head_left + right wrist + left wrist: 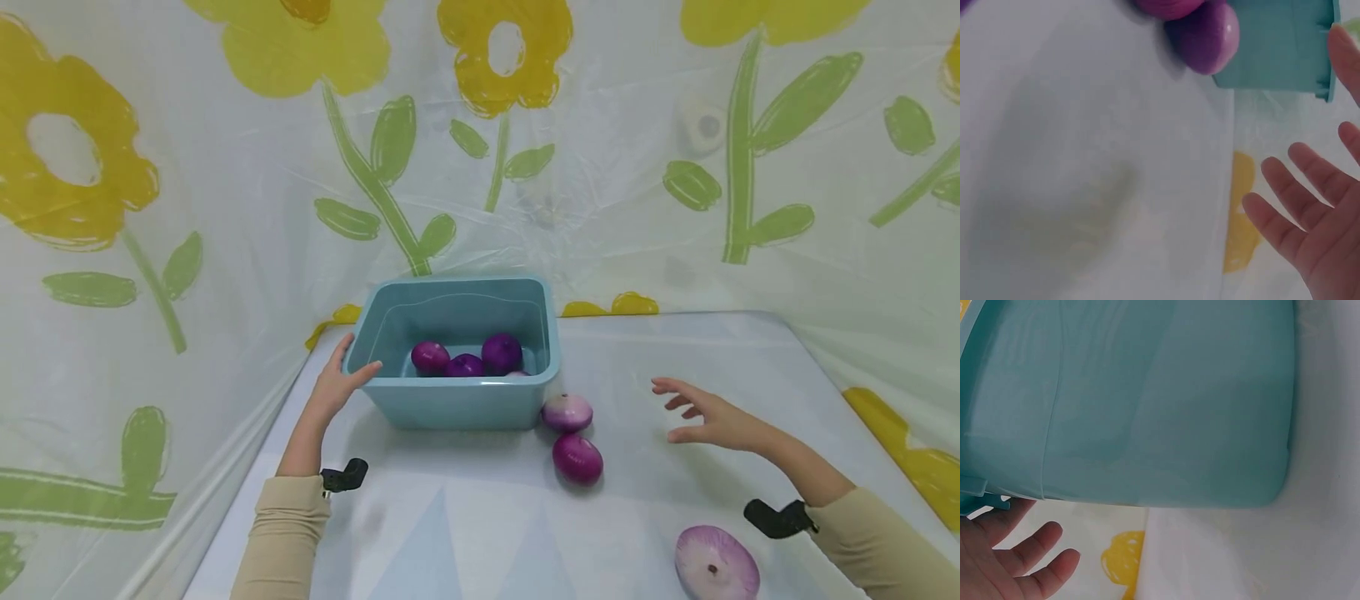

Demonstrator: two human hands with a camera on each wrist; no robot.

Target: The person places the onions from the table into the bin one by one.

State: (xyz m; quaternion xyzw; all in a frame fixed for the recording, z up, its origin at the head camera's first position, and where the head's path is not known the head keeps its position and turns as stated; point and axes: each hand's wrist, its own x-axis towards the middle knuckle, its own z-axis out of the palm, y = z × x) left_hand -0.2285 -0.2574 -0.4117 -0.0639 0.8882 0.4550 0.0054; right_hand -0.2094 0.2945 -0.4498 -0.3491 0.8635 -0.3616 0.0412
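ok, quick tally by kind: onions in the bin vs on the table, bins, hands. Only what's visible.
Onions in bin: 4 (one just a sliver; the front wall may hide more)
Onions on table: 3
Bin: 1
Hands, left hand and right hand: 2
Total: 10

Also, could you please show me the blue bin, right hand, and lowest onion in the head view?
Blue bin [457, 406]: head view, outer front wall.
Right hand [717, 420]: head view, back of hand.
Lowest onion [717, 560]: head view, pale middle.
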